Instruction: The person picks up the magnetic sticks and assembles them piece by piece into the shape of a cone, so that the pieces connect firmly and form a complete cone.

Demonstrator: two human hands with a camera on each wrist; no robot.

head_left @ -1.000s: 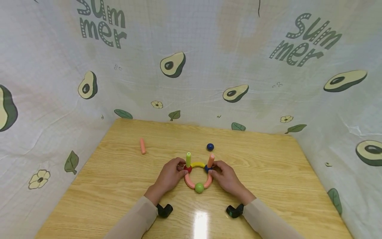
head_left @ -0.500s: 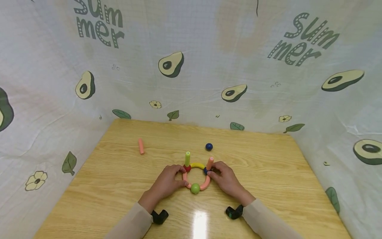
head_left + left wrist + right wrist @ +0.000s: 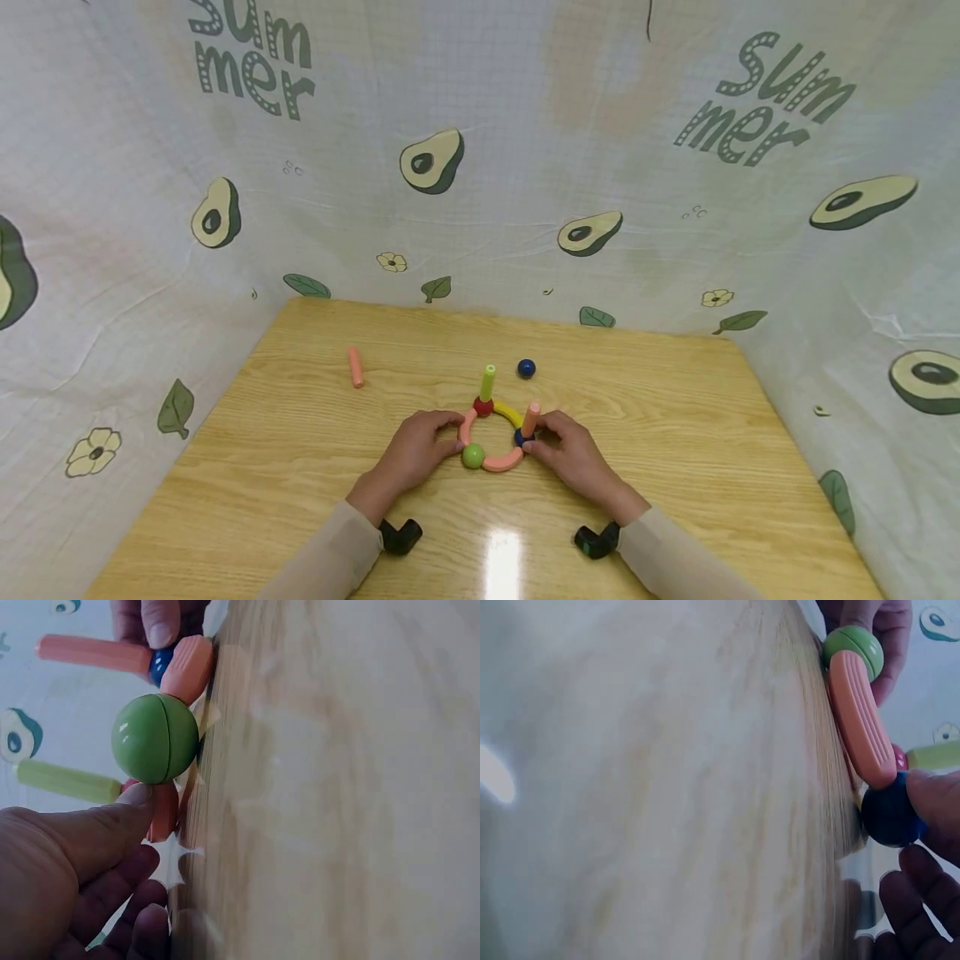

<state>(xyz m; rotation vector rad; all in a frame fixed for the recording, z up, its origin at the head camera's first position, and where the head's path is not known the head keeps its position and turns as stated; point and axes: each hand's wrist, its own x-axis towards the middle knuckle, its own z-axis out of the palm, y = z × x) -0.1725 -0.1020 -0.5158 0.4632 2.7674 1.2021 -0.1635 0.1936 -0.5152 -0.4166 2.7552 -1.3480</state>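
On the table lies a ring of magnetic pieces: a red ball (image 3: 483,407), a green ball (image 3: 473,456) and a blue ball (image 3: 522,438), joined by a yellow curved rod (image 3: 510,412) and two pink curved rods. A light-green stick (image 3: 488,383) stands on the red ball; a pink stick (image 3: 531,418) rises from the blue one. My left hand (image 3: 416,450) holds the left pink curved rod (image 3: 467,427), thumb tip beside the green ball. With thumb and finger, my right hand (image 3: 576,457) pinches the blue ball. The front pink curved rod (image 3: 861,720) spans between green and blue balls.
Behind the ring, a loose blue ball (image 3: 527,368) rests on the wooden table (image 3: 675,433). A loose pink stick (image 3: 356,367) lies at the back left. A patterned cloth (image 3: 510,167) hangs around the table's back and sides.
The ring has turned clockwise as seen from above: the green ball moved left, the red ball back and right. My left hand shifted its hold from the red ball to the pink curved rod.
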